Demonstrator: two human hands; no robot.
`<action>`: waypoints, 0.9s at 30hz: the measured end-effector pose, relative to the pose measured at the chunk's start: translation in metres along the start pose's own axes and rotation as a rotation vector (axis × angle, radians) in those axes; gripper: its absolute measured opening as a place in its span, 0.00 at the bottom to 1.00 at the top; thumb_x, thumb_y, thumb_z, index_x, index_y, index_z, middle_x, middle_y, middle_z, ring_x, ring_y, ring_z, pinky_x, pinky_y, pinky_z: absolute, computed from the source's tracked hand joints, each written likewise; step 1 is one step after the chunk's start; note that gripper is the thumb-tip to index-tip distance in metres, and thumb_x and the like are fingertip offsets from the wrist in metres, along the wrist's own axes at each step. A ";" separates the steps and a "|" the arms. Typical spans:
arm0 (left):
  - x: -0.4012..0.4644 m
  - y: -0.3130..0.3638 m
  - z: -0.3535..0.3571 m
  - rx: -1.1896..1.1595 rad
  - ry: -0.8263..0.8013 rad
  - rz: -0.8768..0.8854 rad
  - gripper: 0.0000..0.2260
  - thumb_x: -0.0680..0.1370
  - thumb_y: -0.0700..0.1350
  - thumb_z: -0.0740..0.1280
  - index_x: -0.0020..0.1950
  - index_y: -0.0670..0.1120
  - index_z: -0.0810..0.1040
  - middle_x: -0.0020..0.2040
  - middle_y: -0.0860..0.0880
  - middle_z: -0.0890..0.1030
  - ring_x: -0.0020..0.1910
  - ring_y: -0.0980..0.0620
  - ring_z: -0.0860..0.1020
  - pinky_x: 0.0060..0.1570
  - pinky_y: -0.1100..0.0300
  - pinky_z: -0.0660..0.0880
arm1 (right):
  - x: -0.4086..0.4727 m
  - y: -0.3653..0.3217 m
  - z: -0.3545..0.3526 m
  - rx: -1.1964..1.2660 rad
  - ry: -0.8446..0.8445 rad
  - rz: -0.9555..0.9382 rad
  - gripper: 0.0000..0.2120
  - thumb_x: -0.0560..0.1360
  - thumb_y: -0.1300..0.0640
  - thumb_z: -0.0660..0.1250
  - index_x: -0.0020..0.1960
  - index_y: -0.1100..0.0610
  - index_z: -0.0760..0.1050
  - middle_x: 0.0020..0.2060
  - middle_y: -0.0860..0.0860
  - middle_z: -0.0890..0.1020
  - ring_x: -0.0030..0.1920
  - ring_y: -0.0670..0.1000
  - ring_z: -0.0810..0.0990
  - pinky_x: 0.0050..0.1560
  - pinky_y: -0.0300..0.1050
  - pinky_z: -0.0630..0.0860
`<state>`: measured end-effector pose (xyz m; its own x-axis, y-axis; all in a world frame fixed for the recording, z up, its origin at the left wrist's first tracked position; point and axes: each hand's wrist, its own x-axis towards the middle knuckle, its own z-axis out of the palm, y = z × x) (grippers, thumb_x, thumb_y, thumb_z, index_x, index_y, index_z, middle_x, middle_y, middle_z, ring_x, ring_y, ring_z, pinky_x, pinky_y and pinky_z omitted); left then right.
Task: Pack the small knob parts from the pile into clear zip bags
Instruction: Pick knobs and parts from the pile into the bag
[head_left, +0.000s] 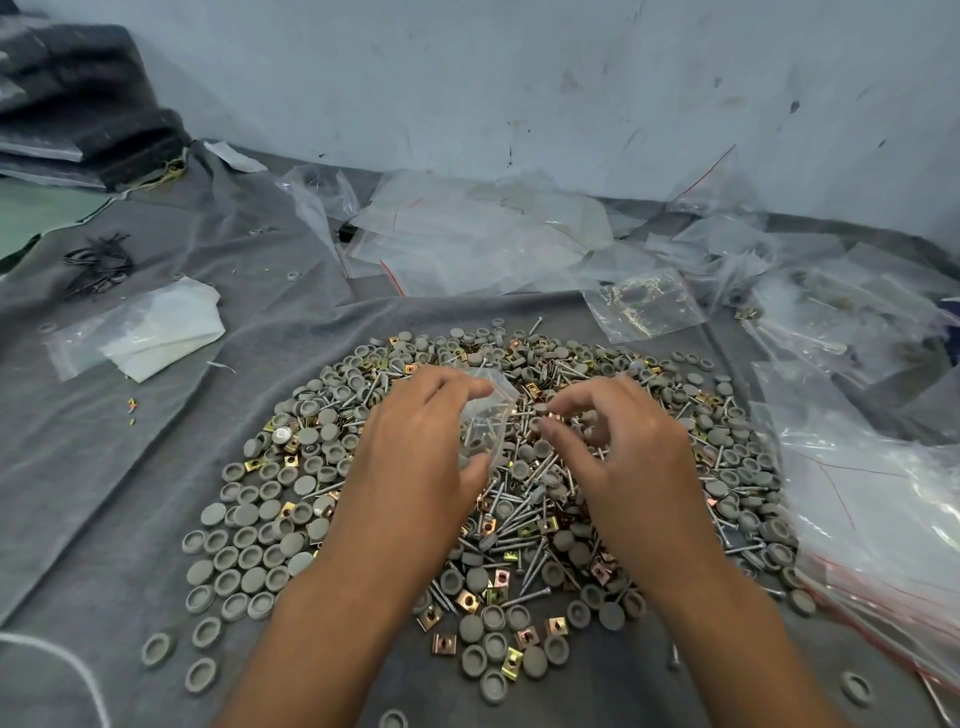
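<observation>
Head view. Pile (498, 499) of small parts sits mid-frame on a grey cloth (104, 467) covering the worktop: grey round caps, silver screws, brass-coloured square clips, all mixed.

Left hand (410, 447) is over the pile's centre, fingers curled round a small clear zip bag (491, 415), thumb under it and the other fingers on top. The bag's mouth faces right, and a few screws show through the plastic.

Right hand (618, 447) is just right of the bag, over the pile. Its thumb and forefinger are pinched on a small part (543, 410) at the bag's mouth, other fingers loosely curled. What kind of part it is, cannot tell, too small.

Behind the pile, against the wall (519, 78), lies a heap of empty clear bags (467, 234) with red seal lines. Right of the pile is a stack of bags (872, 493), some with parts inside. Left of the pile is a folded white sheet in plastic (156, 332); beyond it, a bundle of black ties (98, 262). Far left behind the pile is a stack of dark folded fabric (78, 104). Loose grey caps are scattered on the cloth in front of the pile.
</observation>
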<state>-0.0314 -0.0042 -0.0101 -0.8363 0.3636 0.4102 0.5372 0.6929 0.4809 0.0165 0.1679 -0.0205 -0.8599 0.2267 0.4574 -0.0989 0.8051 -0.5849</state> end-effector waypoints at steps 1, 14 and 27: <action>0.000 0.000 0.000 0.004 0.000 -0.001 0.25 0.71 0.47 0.77 0.67 0.52 0.76 0.56 0.62 0.72 0.51 0.63 0.68 0.61 0.63 0.69 | 0.000 0.006 -0.004 -0.041 -0.086 0.058 0.05 0.77 0.46 0.71 0.51 0.43 0.77 0.47 0.36 0.77 0.47 0.36 0.75 0.49 0.40 0.77; 0.000 0.000 0.001 0.023 -0.018 -0.002 0.25 0.71 0.46 0.77 0.67 0.52 0.76 0.56 0.61 0.72 0.51 0.63 0.67 0.61 0.63 0.69 | -0.007 0.012 0.003 -0.412 -0.454 0.016 0.10 0.76 0.37 0.68 0.53 0.38 0.70 0.48 0.36 0.72 0.52 0.43 0.69 0.54 0.43 0.69; 0.000 0.000 0.001 0.013 -0.013 -0.005 0.25 0.71 0.46 0.77 0.67 0.53 0.76 0.56 0.62 0.71 0.51 0.63 0.66 0.62 0.60 0.71 | -0.006 0.009 0.009 -0.384 -0.465 -0.048 0.04 0.80 0.44 0.66 0.53 0.39 0.73 0.46 0.37 0.74 0.50 0.43 0.70 0.49 0.42 0.65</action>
<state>-0.0314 -0.0035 -0.0104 -0.8406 0.3681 0.3974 0.5314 0.7028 0.4729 0.0164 0.1687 -0.0342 -0.9963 -0.0085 0.0860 -0.0296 0.9685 -0.2473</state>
